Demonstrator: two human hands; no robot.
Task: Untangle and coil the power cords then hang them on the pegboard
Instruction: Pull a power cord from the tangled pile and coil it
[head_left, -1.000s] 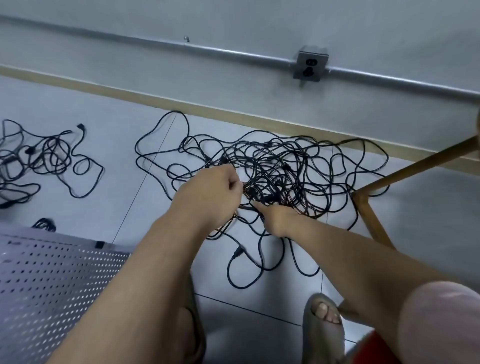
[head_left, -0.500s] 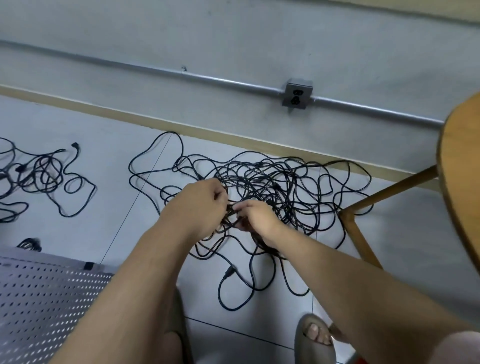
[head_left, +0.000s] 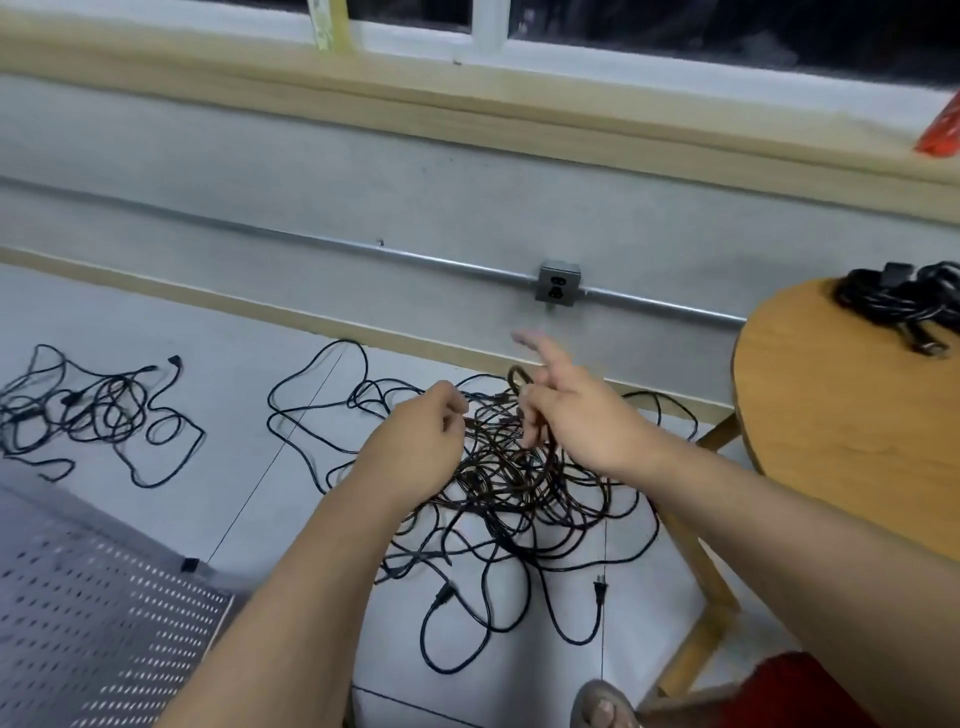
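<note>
Head view: the left hand (head_left: 421, 441), fingers curled, pinches a strand of the tangled power cords (head_left: 519, 493). The right hand (head_left: 582, 421) grips a raised loop — forefinger stretched out, blurred.

A workshop-like room: bare metal conduit (head_left: 363, 250) running into a wall socket (head_left: 558, 287), tiled floor (head_left: 234, 338) and pegboard (head_left: 93, 623) below it

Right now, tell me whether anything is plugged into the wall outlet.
No: the wall outlet shows both of its sockets bare, and no cord from the cord tangle on the floor runs up to it.
</note>
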